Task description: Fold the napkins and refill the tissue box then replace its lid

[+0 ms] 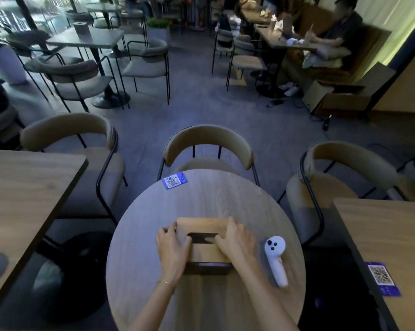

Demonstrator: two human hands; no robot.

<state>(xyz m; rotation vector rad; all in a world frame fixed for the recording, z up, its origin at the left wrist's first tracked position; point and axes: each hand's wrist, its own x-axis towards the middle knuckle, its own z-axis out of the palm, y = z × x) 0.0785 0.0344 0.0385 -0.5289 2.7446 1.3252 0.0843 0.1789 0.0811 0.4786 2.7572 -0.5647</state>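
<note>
A wooden tissue box [202,253] with a dark base stands on the round wooden table [201,201] in front of me. Its wooden lid [201,225] has a dark slot in the middle. My left hand [171,252] grips the lid's left edge, thumb on top beside the slot. My right hand [237,244] grips the lid's right edge, fingers wrapped over its far side. No napkins show; the inside of the box is hidden.
A white hand controller [276,258] lies on the table right of the box. A blue QR card [174,180] sits at the table's far left edge. Padded chairs [208,144] ring the table, and wooden tables [22,194] flank it. A seated person [333,39] is at the far right.
</note>
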